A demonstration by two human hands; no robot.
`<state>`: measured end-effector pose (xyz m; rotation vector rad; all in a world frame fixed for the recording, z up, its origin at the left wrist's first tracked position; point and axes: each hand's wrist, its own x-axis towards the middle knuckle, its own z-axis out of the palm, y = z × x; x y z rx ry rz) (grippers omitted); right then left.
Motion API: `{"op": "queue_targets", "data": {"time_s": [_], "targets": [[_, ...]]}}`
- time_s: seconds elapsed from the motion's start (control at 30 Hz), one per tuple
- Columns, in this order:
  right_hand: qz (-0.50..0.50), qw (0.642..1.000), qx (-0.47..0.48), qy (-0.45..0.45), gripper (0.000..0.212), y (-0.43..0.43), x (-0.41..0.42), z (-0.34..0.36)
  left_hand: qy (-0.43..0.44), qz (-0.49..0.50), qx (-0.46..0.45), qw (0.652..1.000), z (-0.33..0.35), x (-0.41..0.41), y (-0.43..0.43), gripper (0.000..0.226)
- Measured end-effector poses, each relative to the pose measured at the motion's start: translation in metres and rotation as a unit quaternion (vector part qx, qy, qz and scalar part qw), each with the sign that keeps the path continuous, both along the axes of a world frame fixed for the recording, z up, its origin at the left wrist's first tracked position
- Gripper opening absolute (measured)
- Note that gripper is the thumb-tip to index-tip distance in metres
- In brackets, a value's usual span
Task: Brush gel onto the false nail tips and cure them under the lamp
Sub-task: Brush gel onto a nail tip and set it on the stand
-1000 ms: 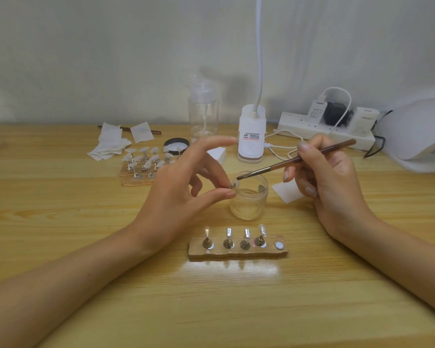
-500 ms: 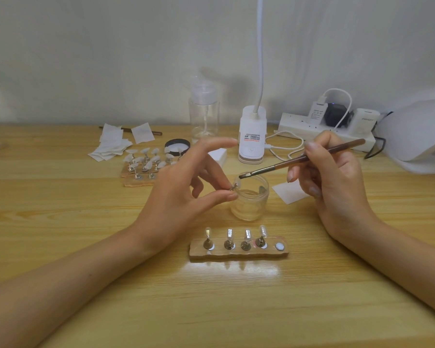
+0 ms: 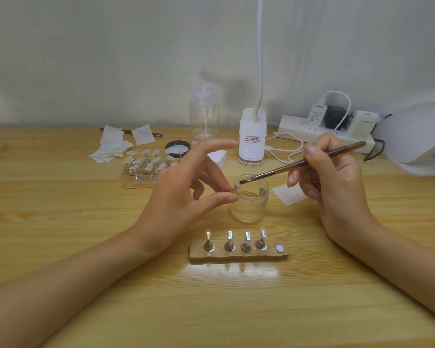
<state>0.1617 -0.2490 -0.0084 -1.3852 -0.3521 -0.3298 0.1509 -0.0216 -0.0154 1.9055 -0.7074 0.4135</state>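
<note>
Pinching one nail tip [image 3: 234, 189] on its little metal stand b/w thumb & a finger, our left grip [image 3: 183, 197] hovers mid-desk, index finger stretched out above. Our right grip [image 3: 337, 187] is clenched round a brown brush [image 3: 281, 169], held like a pen; the bristle end touches the nail tip, right over the left rim of a clear jar [image 3: 250, 207].

Near the jar, closer to us, lies a wooden holder [image 3: 236, 257] w/ four stands upright in a row, each carrying a tip; the 5th spot at its right end shows only a round silver disc [image 3: 279, 248].

Far left on the desk [image 3: 86, 222]: a second holder [image 3: 146, 164] crowded w/ tips, a heap of white wipes [image 3: 111, 146] beyond it, & a black-rimmed lid [image 3: 177, 148] just to the right. A clear pump bottle [image 3: 204, 116] stands far centre, beside the white base of a desk light [image 3: 252, 136]. A power strip [image 3: 324, 134] w/ plugs sits against the wall. The white curing lamp [image 3: 417, 139] is far right, well apart from the tips. A small white paper square [image 3: 286, 194] lies b/w jar & right grip.
</note>
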Motion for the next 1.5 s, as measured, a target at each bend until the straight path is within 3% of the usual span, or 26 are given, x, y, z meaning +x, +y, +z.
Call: {"op": "queue_targets", "data": {"time_s": [0.57, 0.93, 1.13, 1.3, 1.4, 1.5], "targets": [[0.004, 1.000, -0.028, -0.004, 0.027, 0.000, -0.001, -0.003, 0.008, -0.007, -0.011, 1.000, 0.001, -0.001, -0.001, 0.066], [-0.026, 0.998, 0.009, 0.049, 0.028, -0.003, 0.001, 0.001, 0.054, -0.018, -0.131, 0.990, 0.028, -0.013, -0.008, 0.061], [-0.022, 0.997, 0.034, 0.059, 0.030, -0.002, 0.002, 0.001, -0.030, -0.089, 0.036, 0.995, 0.037, -0.052, -0.042, 0.065], [-0.020, 0.995, 0.063, 0.076, 0.034, -0.002, 0.002, 0.001, -0.196, 0.011, 0.229, 0.953, 0.023, -0.060, -0.058, 0.051], [-0.018, 0.996, 0.055, 0.074, 0.031, -0.003, 0.003, 0.001, -0.203, 0.029, 0.281, 0.937, 0.017, -0.055, -0.058, 0.048], [-0.017, 0.996, 0.052, 0.076, 0.031, -0.004, 0.004, 0.000, -0.166, 0.039, 0.309, 0.936, 0.014, -0.052, -0.058, 0.062]]}}
